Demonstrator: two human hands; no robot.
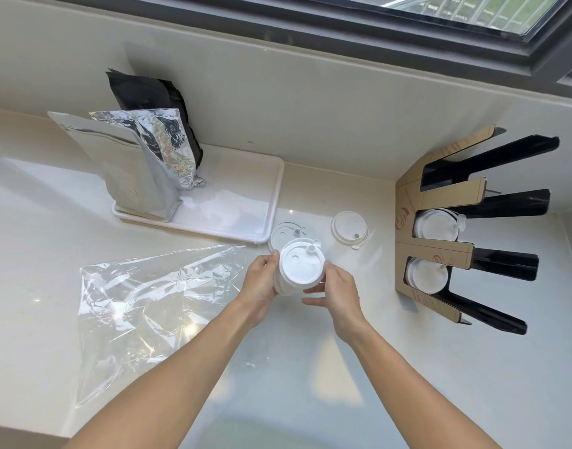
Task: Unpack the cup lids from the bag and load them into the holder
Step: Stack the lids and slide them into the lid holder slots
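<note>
Beside the stack (300, 266), loose lids (349, 229)

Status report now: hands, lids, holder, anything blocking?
Left hand and right hand grip lid stack. Bag empty; two loose lids on counter. Holder partly loaded, path clear.

From my remote seat I saw matt white plastic lids (300, 265) beside a glossy, crinkled clear film bag (148, 303) on a smooth, faintly shiny pale counter (35, 222). The holder (440, 218) looked like brown card over glossy black plastic, while the creased foil pouch (167, 147) gleamed silver on a smooth white tray (271, 202)
</note>
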